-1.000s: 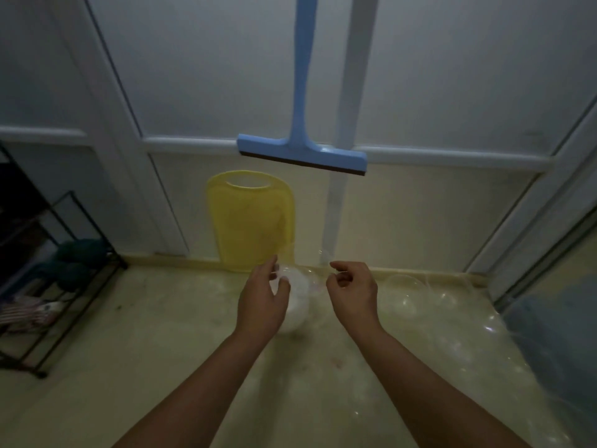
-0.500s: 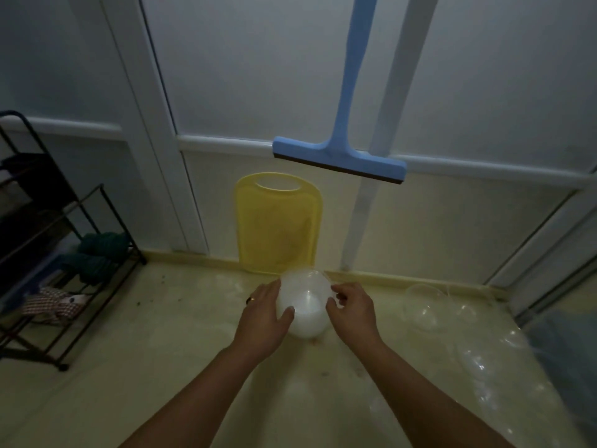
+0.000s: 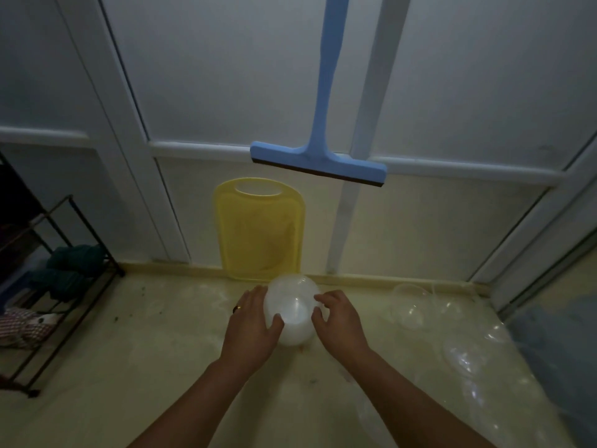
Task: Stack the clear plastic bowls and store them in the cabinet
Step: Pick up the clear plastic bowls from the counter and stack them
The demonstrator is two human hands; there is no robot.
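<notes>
Since the earlier frame both hands have closed in on the bowl stack (image 3: 290, 310), now at lower centre of the frame. It looks milky and translucent, tilted with its mouth away from the camera. Left hand (image 3: 252, 328) cups its left wall, thumb on the plastic; right hand (image 3: 337, 321) curls its fingers against the right wall. No writing is readable. More clear bowls (image 3: 407, 305) lie scattered at right on the pale yellowish floor (image 3: 129, 367). Behind – a yellow cutting board (image 3: 260, 231) leaning on the white panelled wall (image 3: 226, 76), a blue squeegee (image 3: 319, 156) hanging above, a black wire rack (image 3: 64, 276) at left.
</notes>
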